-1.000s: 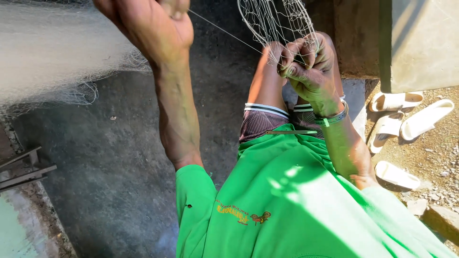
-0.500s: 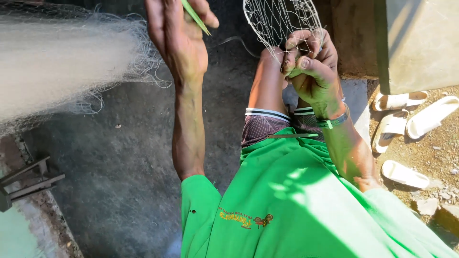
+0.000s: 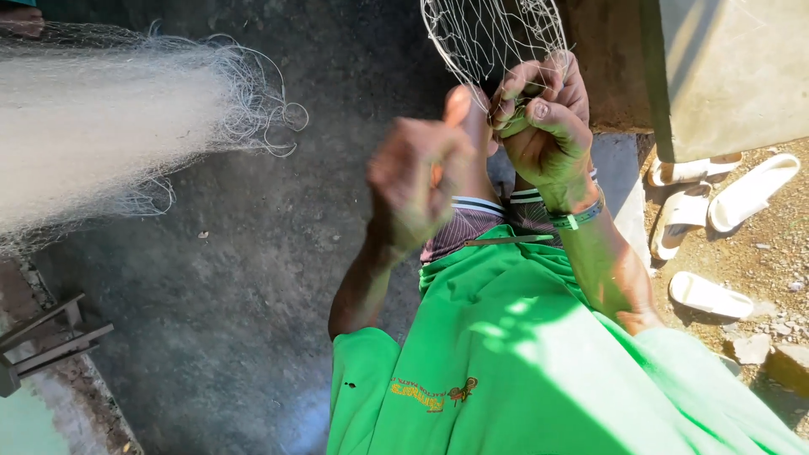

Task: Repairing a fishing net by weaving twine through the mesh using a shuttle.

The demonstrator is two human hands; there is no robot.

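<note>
Right hand (image 3: 548, 139) fingers (image 3: 539, 109) are curled tight, pinching the lower edge of the fishing net (image 3: 493, 38). Net hangs directly above those fingers, touching them, at top centre of view over the knees. Left hand (image 3: 417, 190) sits just beside it, lower left, blurred; fingers look curled in, contents can't be told. Net: thin pale monofilament, open diamond mesh, see-through, gathered to a narrow bunch at the grip. Large bundled white net pile (image 3: 93, 135) lies well apart, left, on the concrete floor (image 3: 227, 295).
</note>
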